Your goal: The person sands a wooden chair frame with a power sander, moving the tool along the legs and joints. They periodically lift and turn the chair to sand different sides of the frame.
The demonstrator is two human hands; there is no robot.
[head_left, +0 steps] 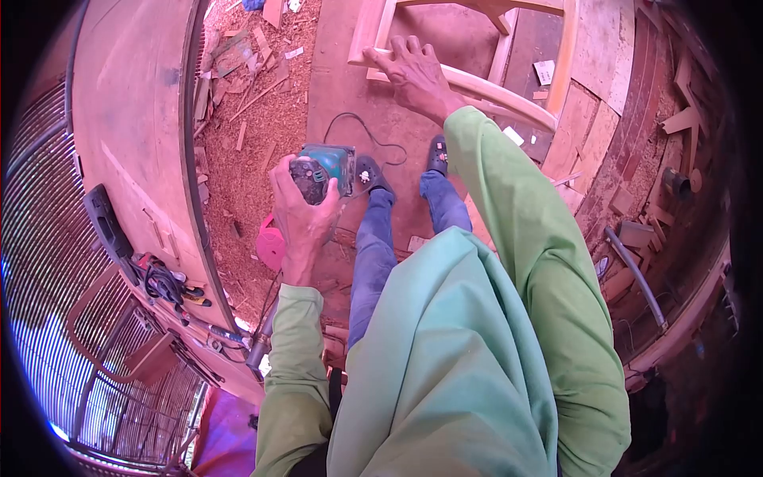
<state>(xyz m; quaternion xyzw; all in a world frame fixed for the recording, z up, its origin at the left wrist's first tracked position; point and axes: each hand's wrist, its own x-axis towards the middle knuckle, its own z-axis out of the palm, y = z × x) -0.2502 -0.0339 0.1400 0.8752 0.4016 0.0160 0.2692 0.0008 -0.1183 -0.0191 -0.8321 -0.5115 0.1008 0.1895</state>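
Note:
My left hand (298,215) is wrapped round a teal and black electric sander (334,164), held in front of my left leg. A dark cord (373,143) loops over the floor beyond the sander. My right hand (417,75) grips the near rail of a pale wooden furniture frame (497,93), its fingers spread over the rail and the thumb pointing left. The frame has curved rails and posts, and its far part is cut off by the top of the view. The right fingertips are partly hidden by the wood.
A large wooden panel (135,103) rises at left, with power tools (163,278) on it. Wood shavings (254,171) and offcuts cover the floor beside it. A pink round object (270,242) lies under my left wrist. Boards (592,119) and scraps lie at right, near a grey pipe (636,274).

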